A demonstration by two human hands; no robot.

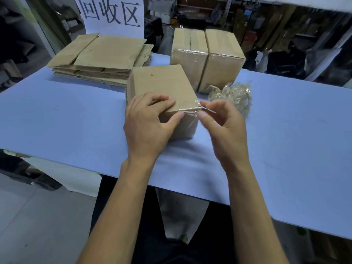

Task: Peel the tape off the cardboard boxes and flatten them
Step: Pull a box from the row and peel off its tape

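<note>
A small taped cardboard box stands on the blue table in front of me. My left hand grips its near top edge, fingers on top and thumb on the front face. My right hand pinches a loose end of clear tape at the box's near right corner. Clear tape still wraps the near edge and front face. Two more taped boxes, one left of the other, stand upright side by side behind it.
A stack of flattened cardboard lies at the back left, below a white sign with large characters. A crumpled wad of peeled tape sits right of the box. Dark clutter and shelving fill the room behind the table.
</note>
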